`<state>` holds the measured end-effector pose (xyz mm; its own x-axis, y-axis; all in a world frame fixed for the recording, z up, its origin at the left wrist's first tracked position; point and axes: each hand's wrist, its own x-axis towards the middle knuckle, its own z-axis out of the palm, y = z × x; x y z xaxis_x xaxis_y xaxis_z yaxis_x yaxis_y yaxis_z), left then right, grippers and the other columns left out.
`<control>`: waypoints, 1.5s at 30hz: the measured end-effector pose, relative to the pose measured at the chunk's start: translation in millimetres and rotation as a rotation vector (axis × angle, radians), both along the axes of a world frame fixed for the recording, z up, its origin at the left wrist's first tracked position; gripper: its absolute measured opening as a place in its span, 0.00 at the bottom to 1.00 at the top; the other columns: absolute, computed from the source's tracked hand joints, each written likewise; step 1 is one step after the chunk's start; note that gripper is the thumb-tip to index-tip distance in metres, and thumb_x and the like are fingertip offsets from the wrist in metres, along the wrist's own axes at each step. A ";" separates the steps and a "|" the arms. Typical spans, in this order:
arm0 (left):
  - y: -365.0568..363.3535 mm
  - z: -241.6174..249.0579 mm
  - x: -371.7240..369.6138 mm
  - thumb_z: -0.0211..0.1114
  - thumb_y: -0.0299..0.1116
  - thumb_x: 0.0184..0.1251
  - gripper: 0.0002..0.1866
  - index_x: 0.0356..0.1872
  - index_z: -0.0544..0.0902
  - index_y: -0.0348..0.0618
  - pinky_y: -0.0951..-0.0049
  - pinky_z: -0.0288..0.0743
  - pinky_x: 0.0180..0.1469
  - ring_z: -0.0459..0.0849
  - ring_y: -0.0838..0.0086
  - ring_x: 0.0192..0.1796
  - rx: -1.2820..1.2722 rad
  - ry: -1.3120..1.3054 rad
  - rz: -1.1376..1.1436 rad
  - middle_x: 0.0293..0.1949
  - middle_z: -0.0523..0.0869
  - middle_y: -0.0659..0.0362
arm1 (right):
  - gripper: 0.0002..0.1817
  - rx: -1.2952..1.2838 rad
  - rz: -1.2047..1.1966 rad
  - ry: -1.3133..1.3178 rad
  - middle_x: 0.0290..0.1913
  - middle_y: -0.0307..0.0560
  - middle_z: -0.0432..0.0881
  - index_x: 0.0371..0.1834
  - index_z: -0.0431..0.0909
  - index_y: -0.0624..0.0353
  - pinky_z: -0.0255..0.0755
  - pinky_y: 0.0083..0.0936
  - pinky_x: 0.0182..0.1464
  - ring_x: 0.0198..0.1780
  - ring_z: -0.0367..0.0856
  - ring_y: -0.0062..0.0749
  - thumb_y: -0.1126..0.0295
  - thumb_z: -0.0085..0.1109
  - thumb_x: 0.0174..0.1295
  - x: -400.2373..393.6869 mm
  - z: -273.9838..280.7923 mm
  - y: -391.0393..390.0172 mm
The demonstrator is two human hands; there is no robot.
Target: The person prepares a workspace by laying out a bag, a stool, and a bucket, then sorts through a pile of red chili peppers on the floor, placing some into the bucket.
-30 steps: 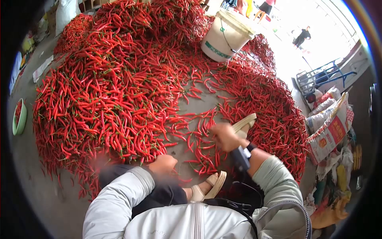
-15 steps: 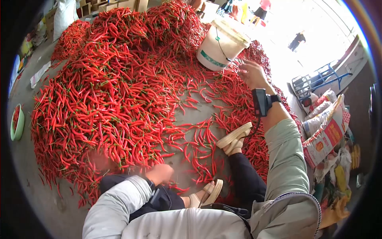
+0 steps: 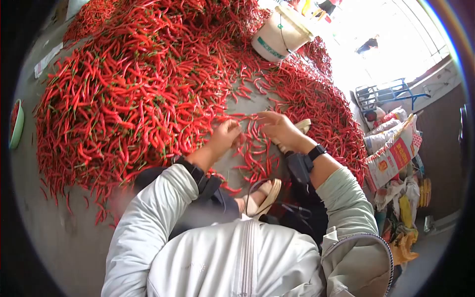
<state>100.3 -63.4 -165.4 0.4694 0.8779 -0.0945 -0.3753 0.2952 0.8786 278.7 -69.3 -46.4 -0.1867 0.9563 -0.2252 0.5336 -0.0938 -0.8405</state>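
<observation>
Red chili peppers [image 3: 123, 114] lie heaped on the floor [image 3: 81, 242]. Likely light, slick and easily bruised, each suits a gentle pinch by its stem end. Left hand [image 3: 225, 137] and right hand [image 3: 283, 131] curl above loose ones; whether either grips any, I cannot tell.

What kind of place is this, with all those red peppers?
Probably a storage or sorting area for chili peppers: there is a huge heap of red peppers on a bare grey floor, a big white bucket and printed sacks.
</observation>
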 end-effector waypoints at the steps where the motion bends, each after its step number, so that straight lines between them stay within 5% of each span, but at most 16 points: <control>1: -7.7 6.9 -3.5 0.54 0.33 0.69 0.05 0.40 0.71 0.44 0.78 0.72 0.31 0.77 0.79 0.27 -0.105 -0.164 -0.004 0.29 0.81 0.61 | 0.16 -0.056 -0.032 0.089 0.36 0.40 0.81 0.51 0.76 0.66 0.71 0.18 0.41 0.38 0.76 0.18 0.75 0.54 0.60 -14.7 -5.8 -17.6; 5: -33.3 0.4 -16.8 0.56 0.34 0.69 0.05 0.40 0.72 0.45 0.78 0.75 0.35 0.79 0.78 0.32 -0.223 -0.441 -0.051 0.31 0.81 0.61 | 0.15 -0.247 0.090 0.323 0.41 0.38 0.79 0.53 0.73 0.64 0.73 0.19 0.42 0.40 0.76 0.18 0.73 0.52 0.64 -29.6 -51.6 -48.8; 7: -37.0 2.0 -26.6 0.58 0.34 0.68 0.06 0.39 0.73 0.45 0.78 0.76 0.36 0.80 0.78 0.33 -0.223 -0.403 -0.090 0.32 0.81 0.62 | 0.13 -0.168 0.081 -0.009 0.39 0.36 0.80 0.51 0.75 0.62 0.72 0.17 0.39 0.37 0.76 0.15 0.72 0.50 0.66 -36.3 -45.6 -56.0; 9: -41.3 4.2 -29.5 0.59 0.35 0.67 0.07 0.39 0.74 0.44 0.77 0.77 0.37 0.82 0.77 0.35 -0.224 -0.303 -0.075 0.34 0.81 0.62 | 0.12 -0.279 0.074 0.044 0.29 0.34 0.79 0.45 0.79 0.63 0.67 0.16 0.31 0.29 0.72 0.13 0.72 0.52 0.61 -46.2 -16.2 -62.7; 14: -44.1 -18.6 -46.1 0.62 0.35 0.64 0.09 0.42 0.77 0.45 0.76 0.76 0.37 0.82 0.78 0.35 -0.190 -0.213 -0.170 0.34 0.83 0.62 | 0.12 -0.311 0.224 -0.216 0.29 0.37 0.82 0.41 0.82 0.60 0.71 0.18 0.33 0.30 0.77 0.16 0.68 0.56 0.58 -43.8 0.7 -48.2; 17: -28.4 -57.0 -57.9 0.63 0.34 0.63 0.12 0.45 0.77 0.42 0.77 0.75 0.37 0.81 0.78 0.34 0.004 0.153 -0.103 0.33 0.83 0.60 | 0.11 -0.063 0.349 -0.437 0.27 0.36 0.80 0.40 0.82 0.63 0.71 0.21 0.33 0.29 0.74 0.15 0.68 0.57 0.58 -33.6 -3.2 -30.9; 23: -20.4 -84.6 -64.5 0.64 0.28 0.57 0.10 0.40 0.80 0.38 0.74 0.75 0.38 0.81 0.76 0.36 0.353 0.557 0.257 0.34 0.83 0.58 | 0.16 0.013 0.119 -0.606 0.35 0.51 0.84 0.41 0.81 0.61 0.73 0.28 0.42 0.36 0.81 0.33 0.62 0.60 0.53 28.0 -14.6 -3.9; 25: -20.7 -76.7 -65.7 0.63 0.26 0.55 0.10 0.39 0.80 0.39 0.72 0.75 0.40 0.81 0.72 0.36 0.449 0.738 0.279 0.36 0.82 0.57 | 0.20 0.060 -0.004 -0.730 0.39 0.51 0.83 0.48 0.80 0.52 0.75 0.31 0.44 0.38 0.82 0.39 0.61 0.61 0.50 59.1 -14.8 4.1; 28: -15.8 -63.0 -68.0 0.62 0.25 0.52 0.11 0.39 0.80 0.41 0.72 0.76 0.40 0.81 0.68 0.36 0.656 0.843 0.268 0.39 0.80 0.56 | 0.22 0.092 -0.120 -0.674 0.45 0.49 0.83 0.51 0.78 0.60 0.72 0.27 0.51 0.47 0.80 0.31 0.61 0.64 0.54 99.3 13.4 15.2; 31: 11.9 -62.0 -80.1 0.63 0.26 0.49 0.12 0.38 0.80 0.45 0.66 0.69 0.54 0.76 0.62 0.50 1.144 0.995 0.370 0.45 0.79 0.56 | 0.21 0.174 -0.263 -0.572 0.44 0.51 0.83 0.49 0.79 0.61 0.73 0.28 0.49 0.45 0.81 0.33 0.62 0.64 0.53 148.6 40.4 15.2; 33: 31.2 -60.7 -97.5 0.65 0.32 0.49 0.14 0.40 0.80 0.47 0.54 0.62 0.60 0.69 0.60 0.59 1.206 1.170 0.286 0.52 0.75 0.57 | 0.19 0.205 -0.297 -0.610 0.43 0.51 0.83 0.47 0.80 0.60 0.74 0.28 0.49 0.45 0.81 0.32 0.64 0.63 0.52 183.7 49.9 19.0; 35: 39.0 -52.8 -116.1 0.63 0.41 0.53 0.20 0.49 0.78 0.51 0.41 0.54 0.63 0.59 0.57 0.67 1.127 1.532 0.220 0.63 0.67 0.56 | 0.19 0.141 -0.366 -0.516 0.45 0.52 0.82 0.47 0.80 0.60 0.74 0.30 0.49 0.47 0.80 0.35 0.65 0.63 0.51 225.4 48.7 38.9; 36: 41.4 -49.8 -126.6 0.62 0.46 0.54 0.23 0.53 0.76 0.53 0.37 0.49 0.63 0.54 0.56 0.70 1.049 1.611 0.192 0.67 0.61 0.55 | 0.21 0.435 0.060 -0.936 0.43 0.48 0.82 0.50 0.76 0.67 0.75 0.23 0.44 0.42 0.79 0.24 0.65 0.63 0.56 248.7 49.8 50.1; 39: 47.3 -28.6 -131.2 0.59 0.55 0.56 0.31 0.62 0.71 0.61 0.29 0.41 0.63 0.44 0.49 0.73 0.759 1.696 0.059 0.72 0.51 0.54 | 0.17 0.328 -0.463 -0.645 0.49 0.52 0.79 0.45 0.79 0.62 0.73 0.30 0.51 0.50 0.79 0.40 0.64 0.61 0.54 239.1 64.4 95.7; 43: 51.1 -32.6 -127.8 0.58 0.56 0.56 0.32 0.63 0.69 0.63 0.30 0.40 0.64 0.44 0.47 0.72 0.755 1.714 0.037 0.71 0.52 0.52 | 0.31 0.520 -0.600 -0.623 0.50 0.60 0.78 0.58 0.70 0.66 0.72 0.29 0.53 0.52 0.78 0.39 0.61 0.65 0.52 203.9 94.0 173.2; 45: 51.6 -31.7 -127.9 0.60 0.56 0.54 0.34 0.64 0.69 0.62 0.31 0.39 0.64 0.43 0.46 0.72 0.729 1.709 0.011 0.71 0.53 0.51 | 0.34 0.589 -0.525 -0.548 0.52 0.65 0.76 0.58 0.69 0.66 0.67 0.33 0.59 0.57 0.73 0.47 0.58 0.66 0.51 264.3 66.9 260.1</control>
<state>-27.6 -11.8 -197.1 0.2780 0.9593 -0.0495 0.9448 -0.2637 0.1943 543.0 190.8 20.5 0.2863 0.8754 0.3896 0.8767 -0.0752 -0.4752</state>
